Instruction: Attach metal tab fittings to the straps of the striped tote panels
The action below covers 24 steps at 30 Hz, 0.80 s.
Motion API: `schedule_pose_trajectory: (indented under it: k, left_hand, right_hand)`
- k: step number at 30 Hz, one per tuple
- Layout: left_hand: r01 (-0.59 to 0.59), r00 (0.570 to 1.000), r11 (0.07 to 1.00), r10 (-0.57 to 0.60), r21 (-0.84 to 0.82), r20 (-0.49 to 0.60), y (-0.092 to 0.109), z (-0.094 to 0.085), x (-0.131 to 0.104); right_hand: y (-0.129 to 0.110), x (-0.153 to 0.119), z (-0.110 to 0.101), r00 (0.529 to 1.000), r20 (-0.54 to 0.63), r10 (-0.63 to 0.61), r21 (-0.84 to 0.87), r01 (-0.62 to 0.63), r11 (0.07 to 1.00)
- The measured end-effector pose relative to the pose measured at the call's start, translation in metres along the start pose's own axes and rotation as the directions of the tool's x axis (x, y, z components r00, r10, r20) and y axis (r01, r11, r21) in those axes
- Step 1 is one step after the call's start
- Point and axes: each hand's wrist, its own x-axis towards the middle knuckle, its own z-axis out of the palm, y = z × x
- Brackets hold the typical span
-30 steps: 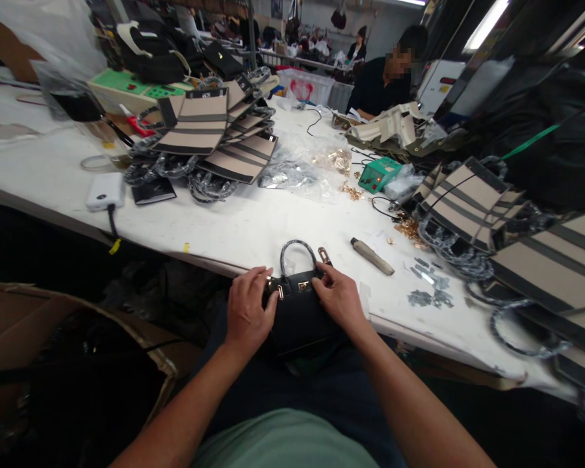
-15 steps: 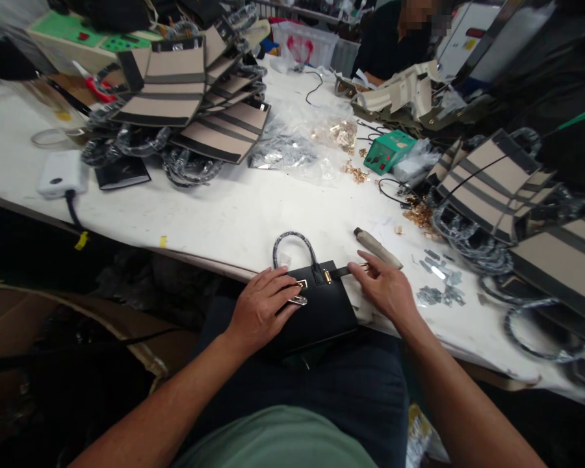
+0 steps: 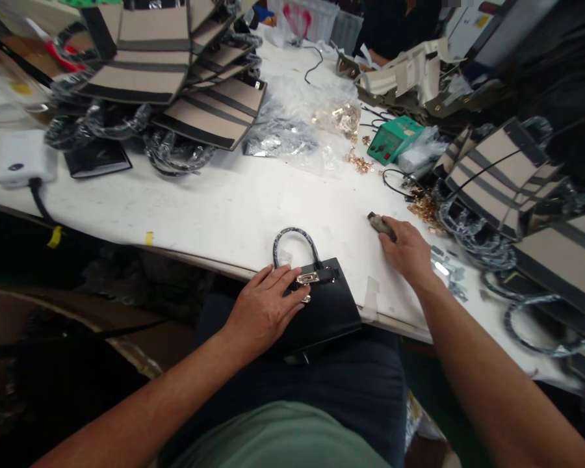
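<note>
A small black handbag (image 3: 322, 313) leans on my lap against the table edge, its arched handle (image 3: 295, 231) wrapped in clear plastic. My left hand (image 3: 266, 304) lies over the bag's left side and steadies it, fingertips at the metal clasp. A short black strap with a metal plate (image 3: 308, 277) lies across the upper front of the bag. On the table to the right, my right hand (image 3: 408, 250) is closed round a stubby tan-wrapped tool (image 3: 383, 226) with a dark end. Most of that tool is hidden in my palm.
Unfinished bag pieces with wrapped handles are stacked at the left (image 3: 146, 62) and right (image 3: 492, 175). A green box (image 3: 394, 138) stands near small gold fittings (image 3: 358, 161) and plastic bags (image 3: 302, 123). A white device (image 3: 25, 158) sits far left. Another person works across the table.
My right hand has let go of the strap, moved up and right, and taken hold of the wrapped tool. The strap now lies across the bag. My left hand stays on the bag.
</note>
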Motion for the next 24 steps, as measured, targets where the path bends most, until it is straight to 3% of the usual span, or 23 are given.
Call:
schedule_pose_trajectory:
  k: [3, 5, 8, 10, 13, 17, 20, 24]
  left_hand:
    - [-0.01, 1.0, 1.0, 0.01, 0.027, 0.015, 0.002, -0.001, 0.0]
    - [-0.014, 0.999, 0.999, 0.013, 0.029, 0.034, 0.003, -0.001, 0.0]
    - [-0.011, 0.998, 1.0, 0.01, 0.019, 0.057, 0.003, 0.0, -0.001]
    - [-0.013, 0.999, 1.0, 0.013, 0.005, 0.044, 0.002, 0.001, -0.001]
    - [-0.026, 1.0, 0.999, 0.026, -0.032, 0.008, -0.001, 0.002, -0.003]
    - [-0.051, 0.998, 0.995, 0.049, -0.082, -0.027, -0.004, 0.002, -0.004]
    - [-0.04, 0.999, 0.994, 0.04, -0.098, -0.007, -0.004, 0.001, -0.004]
    - [-0.028, 1.0, 0.993, 0.029, -0.112, 0.005, -0.004, 0.002, -0.004]
  right_hand:
    - [-0.013, -0.022, -0.026, 0.996, 0.026, 0.082, 0.255, -0.086, 0.963]
    - [-0.036, -0.056, -0.046, 0.98, 0.13, 0.15, 0.463, -0.194, 0.865]
    - [-0.078, -0.116, -0.06, 0.92, 0.392, 0.016, 0.585, -0.262, 0.768]
    - [-0.102, -0.146, -0.055, 0.888, 0.454, -0.072, 0.599, -0.244, 0.762]
    - [-0.122, -0.166, -0.039, 0.924, 0.375, -0.079, 0.618, -0.185, 0.764]
    - [-0.126, -0.165, -0.025, 0.977, 0.196, -0.087, 0.604, -0.05, 0.795]
    - [-0.126, -0.163, -0.023, 0.974, 0.171, -0.148, 0.566, 0.026, 0.824]
    - [-0.13, -0.169, -0.021, 0.971, 0.188, -0.15, 0.498, 0.037, 0.866]
